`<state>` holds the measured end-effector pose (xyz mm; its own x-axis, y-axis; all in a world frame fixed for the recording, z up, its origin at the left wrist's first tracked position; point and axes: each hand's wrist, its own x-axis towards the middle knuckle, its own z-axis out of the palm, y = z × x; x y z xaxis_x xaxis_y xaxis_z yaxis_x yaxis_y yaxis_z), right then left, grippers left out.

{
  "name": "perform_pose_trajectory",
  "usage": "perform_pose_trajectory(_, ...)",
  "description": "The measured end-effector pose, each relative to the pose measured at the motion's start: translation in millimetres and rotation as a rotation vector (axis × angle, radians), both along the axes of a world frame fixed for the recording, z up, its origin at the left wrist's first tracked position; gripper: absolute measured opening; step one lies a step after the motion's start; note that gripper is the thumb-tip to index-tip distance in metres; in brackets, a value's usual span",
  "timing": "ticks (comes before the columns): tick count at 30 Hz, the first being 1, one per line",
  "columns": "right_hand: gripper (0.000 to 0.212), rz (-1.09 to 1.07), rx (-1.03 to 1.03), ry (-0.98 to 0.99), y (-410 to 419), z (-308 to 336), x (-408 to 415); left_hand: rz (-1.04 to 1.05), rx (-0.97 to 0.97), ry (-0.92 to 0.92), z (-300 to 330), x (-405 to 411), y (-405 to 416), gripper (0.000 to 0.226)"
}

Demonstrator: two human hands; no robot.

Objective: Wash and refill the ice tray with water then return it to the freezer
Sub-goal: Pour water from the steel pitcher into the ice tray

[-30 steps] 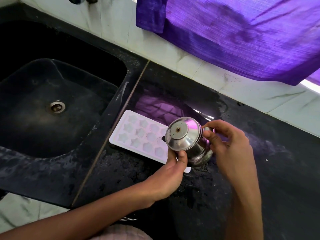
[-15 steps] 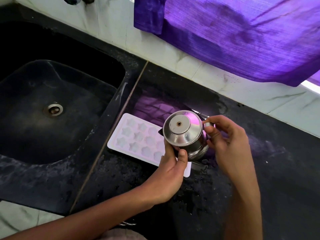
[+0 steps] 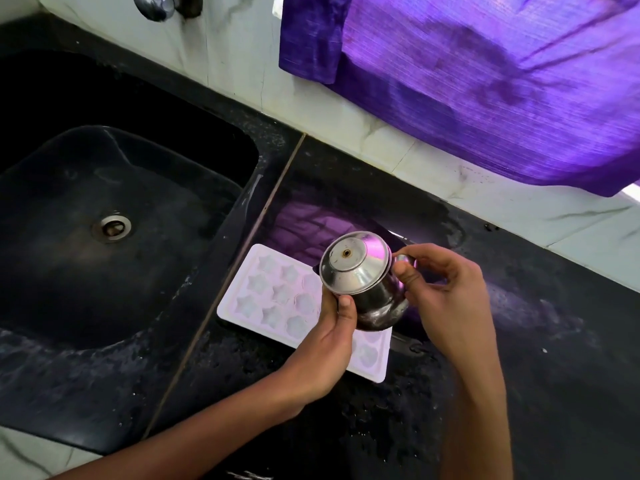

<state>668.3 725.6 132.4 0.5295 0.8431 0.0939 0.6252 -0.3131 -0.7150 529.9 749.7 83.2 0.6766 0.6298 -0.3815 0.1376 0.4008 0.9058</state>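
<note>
One black countertop (image 3: 519, 341), wet and speckled, with one black sink (image 3: 104, 271) sunk into its left side, one drain (image 3: 111, 229) at the bottom. One purple cloth (image 3: 485, 81) hangs over the tiled wall behind. One white ice tray (image 3: 270, 299) with star-shaped cells lies flat on the counter just right of the sink. Above its right end, one lidded steel jug (image 3: 367, 282), tilted: left hand (image 3: 325, 348) grips its body, right hand (image 3: 446, 299) pinches the handle side.
</note>
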Motion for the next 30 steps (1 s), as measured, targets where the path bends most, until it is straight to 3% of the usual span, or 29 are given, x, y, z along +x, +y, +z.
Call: perform_pose_trajectory(30,0.006,0.021,-0.096,-0.041,21.5,-2.0,-5.0,0.003,-0.112,0.039,-7.0,-0.9,18.8,0.049)
